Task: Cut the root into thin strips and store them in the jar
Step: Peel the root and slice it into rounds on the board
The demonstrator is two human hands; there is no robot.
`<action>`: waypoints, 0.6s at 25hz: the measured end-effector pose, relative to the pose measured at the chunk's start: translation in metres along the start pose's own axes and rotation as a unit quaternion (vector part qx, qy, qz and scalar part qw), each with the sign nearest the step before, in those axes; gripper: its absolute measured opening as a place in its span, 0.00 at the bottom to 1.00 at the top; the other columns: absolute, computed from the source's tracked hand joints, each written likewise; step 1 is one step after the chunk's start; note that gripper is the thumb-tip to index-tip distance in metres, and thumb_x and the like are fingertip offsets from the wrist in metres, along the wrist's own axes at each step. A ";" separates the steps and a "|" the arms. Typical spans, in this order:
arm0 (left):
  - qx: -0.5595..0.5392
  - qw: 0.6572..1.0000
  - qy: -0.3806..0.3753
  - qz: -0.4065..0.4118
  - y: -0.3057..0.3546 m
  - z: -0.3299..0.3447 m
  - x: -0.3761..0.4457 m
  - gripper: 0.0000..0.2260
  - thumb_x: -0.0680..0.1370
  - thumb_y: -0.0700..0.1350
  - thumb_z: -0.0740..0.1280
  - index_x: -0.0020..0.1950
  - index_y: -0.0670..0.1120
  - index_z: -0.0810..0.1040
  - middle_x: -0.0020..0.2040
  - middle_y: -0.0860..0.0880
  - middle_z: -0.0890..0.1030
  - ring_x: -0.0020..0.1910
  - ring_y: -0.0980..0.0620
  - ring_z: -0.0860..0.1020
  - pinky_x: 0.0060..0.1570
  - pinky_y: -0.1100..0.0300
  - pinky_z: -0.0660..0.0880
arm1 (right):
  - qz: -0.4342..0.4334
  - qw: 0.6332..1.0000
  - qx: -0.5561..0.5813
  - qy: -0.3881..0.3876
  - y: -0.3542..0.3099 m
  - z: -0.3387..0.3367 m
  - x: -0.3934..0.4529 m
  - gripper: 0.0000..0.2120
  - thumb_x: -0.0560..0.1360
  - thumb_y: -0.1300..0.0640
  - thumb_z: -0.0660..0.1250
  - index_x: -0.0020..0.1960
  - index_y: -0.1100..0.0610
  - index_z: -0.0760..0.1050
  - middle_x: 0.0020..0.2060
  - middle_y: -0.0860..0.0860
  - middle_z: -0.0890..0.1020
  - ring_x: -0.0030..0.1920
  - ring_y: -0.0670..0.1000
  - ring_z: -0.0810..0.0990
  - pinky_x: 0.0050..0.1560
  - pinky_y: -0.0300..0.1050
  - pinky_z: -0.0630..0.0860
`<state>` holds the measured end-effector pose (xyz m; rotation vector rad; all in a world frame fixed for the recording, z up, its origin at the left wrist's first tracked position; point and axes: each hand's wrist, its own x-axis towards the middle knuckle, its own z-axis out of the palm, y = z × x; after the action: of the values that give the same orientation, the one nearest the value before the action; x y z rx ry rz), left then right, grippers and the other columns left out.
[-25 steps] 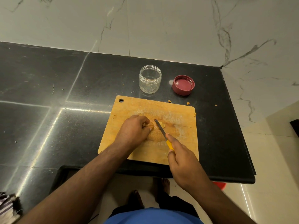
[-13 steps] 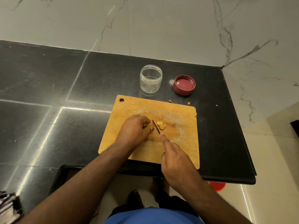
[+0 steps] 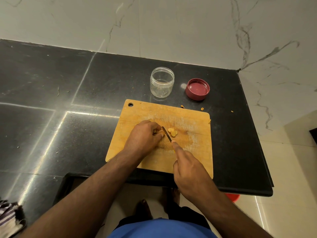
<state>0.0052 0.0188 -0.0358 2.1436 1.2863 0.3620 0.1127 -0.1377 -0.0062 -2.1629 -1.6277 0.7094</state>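
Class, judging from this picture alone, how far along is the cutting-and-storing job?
Done: a few cut slices lie on the board. In hand: the left hand steadies the root while the right hand works the knife. Left: the jar looks empty, lid off.

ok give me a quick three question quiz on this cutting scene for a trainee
1. True or false: the lid is on the jar.
2. Which hand holds the knife? A) left B) right
3. Fill in: the cut slices lie on the ____, right of the blade.

Key
1. False; the lid lies upside down on the counter, right of the open jar.
2. B; the right hand grips it while the left hand steadies the root.
3. board
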 end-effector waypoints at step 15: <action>0.017 1.000 0.014 -0.013 0.003 0.001 -0.001 0.14 0.78 0.51 0.70 0.62 0.49 0.82 0.54 0.51 0.81 0.49 0.55 0.76 0.47 0.62 0.72 | 0.021 0.999 0.012 -0.036 0.004 0.008 -0.018 0.28 0.83 0.55 0.53 0.80 0.45 0.49 0.52 0.45 0.73 0.44 0.45 0.74 0.42 0.38 0.70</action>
<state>0.0074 0.0165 -0.0351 2.1554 1.3426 0.3623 0.1075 -0.1564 -0.0121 -2.1846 -1.6034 0.8242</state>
